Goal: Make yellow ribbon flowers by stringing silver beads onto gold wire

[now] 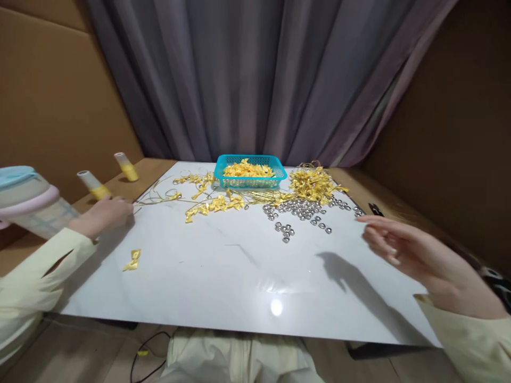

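At the table's left edge, my left hand point(104, 215) has its fingers drawn together beside the ends of thin gold cords point(154, 200); what lies in the fingers is hidden. A single yellow ribbon bow point(134, 260) lies on the tabletop nearer to me. My right hand point(403, 250) hovers over the right side, fingers loosely apart and holding nothing. Closest to its fingertips is a scatter of small silver ring-shaped pieces point(305, 209). More yellow bows on cords point(217, 205) lie across the middle, and a thick bunch of them point(313, 183) is heaped at the back right.
A turquoise basket point(250, 182) full of yellow bows stands at the back of the white table point(223, 287). Two yellow-and-clear tubes point(128, 169) and a large lidded cup point(34, 205) stand on the left. A black tool point(376, 209) lies by the right edge.
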Tool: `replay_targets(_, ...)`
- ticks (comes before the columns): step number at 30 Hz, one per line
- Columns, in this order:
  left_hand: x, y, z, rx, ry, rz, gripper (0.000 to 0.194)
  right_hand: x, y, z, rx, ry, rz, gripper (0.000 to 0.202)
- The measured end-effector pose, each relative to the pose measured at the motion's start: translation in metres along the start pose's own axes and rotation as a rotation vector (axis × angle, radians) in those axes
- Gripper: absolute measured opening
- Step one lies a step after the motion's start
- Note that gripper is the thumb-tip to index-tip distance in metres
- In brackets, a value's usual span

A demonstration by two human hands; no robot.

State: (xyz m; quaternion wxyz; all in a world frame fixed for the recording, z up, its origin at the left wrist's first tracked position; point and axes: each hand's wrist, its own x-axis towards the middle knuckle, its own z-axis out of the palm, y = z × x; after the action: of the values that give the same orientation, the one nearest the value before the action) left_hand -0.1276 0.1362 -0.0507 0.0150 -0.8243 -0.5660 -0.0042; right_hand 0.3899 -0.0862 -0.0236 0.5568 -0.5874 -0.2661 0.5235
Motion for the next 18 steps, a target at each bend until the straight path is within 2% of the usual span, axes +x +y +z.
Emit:
replay_targets(2, 0.003, 0.022, -0.014, 0.121, -0.14, -0.077, 0.019, -0.006, 0.012, 0.019, -0.026, -0.143, 0.002, 0.018)
replay_targets(4, 0.004, 0.063, -0.028, 0.085, -0.17, 0.009, 0.046, -0.008, 0.022, 0.035, -0.06, -0.266, 0.001, 0.012)
replay_targets(5, 0.004, 0.091, -0.034, 0.02, -0.168, 0.13, 0.055, -0.009, 0.025, 0.043, -0.076, -0.328, -0.002, 0.013)
replay_targets(6, 0.002, 0.123, -0.037, -0.176, -0.184, 0.323, 0.059, -0.01, 0.028, 0.051, -0.09, -0.381, -0.005, 0.015)
replay_targets(8, -0.004, 0.194, -0.036, -0.608, -0.305, 0.577, 0.061, -0.012, 0.032, 0.066, -0.111, -0.463, -0.022, 0.016)
replay_targets(10, -0.01, 0.263, -0.023, -0.94, -0.551, 0.747, 0.059, -0.015, 0.034, 0.077, -0.125, -0.473, -0.06, 0.016)
replay_targets(12, -0.012, 0.316, -0.004, -1.204, -0.796, 0.863, 0.06, -0.017, 0.038, 0.081, -0.149, -0.421, -0.092, 0.017)
replay_targets(14, -0.012, 0.348, 0.014, -1.377, -0.932, 0.797, 0.066, -0.017, 0.043, 0.078, -0.163, -0.361, -0.109, 0.021)
replay_targets(15, -0.012, 0.357, 0.02, -1.398, -0.942, 0.777, 0.065, -0.016, 0.045, 0.074, -0.169, -0.341, -0.121, 0.024)
replay_targets(18, -0.011, 0.363, 0.027, -1.379, -0.902, 0.788, 0.064, -0.015, 0.052, 0.058, -0.216, -0.284, -0.195, 0.026)
